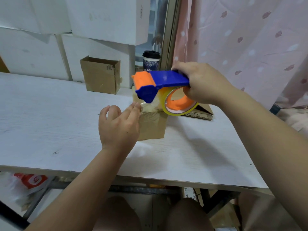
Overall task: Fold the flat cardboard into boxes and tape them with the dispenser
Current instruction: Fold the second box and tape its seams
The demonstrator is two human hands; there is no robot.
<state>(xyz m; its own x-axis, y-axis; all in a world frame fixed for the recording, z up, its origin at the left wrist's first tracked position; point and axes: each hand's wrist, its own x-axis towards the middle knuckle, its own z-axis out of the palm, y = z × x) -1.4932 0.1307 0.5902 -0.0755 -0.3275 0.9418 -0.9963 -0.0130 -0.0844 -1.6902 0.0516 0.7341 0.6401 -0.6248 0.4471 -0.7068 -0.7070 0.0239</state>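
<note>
My right hand (202, 83) grips the blue and orange tape dispenser (160, 82) by its handle, with the yellowish tape roll (181, 104) hanging under it. The dispenser hovers over a small folded cardboard box (152, 125) in the middle of the white table (50, 117). My left hand (118, 125) lies against the box's near left side with fingers nearly straight, its fingertips touching the clear tape strip (146, 106) that runs from the dispenser's front. Flat cardboard (201, 110) lies on the table just behind the roll.
An open-topped cardboard box (100, 75) stands at the table's back, with a lidded paper cup (150, 61) to its right. White cartons (106, 19) are stacked behind. A pink curtain (250, 39) hangs on the right. A plastic bag (28, 184) sits under the table.
</note>
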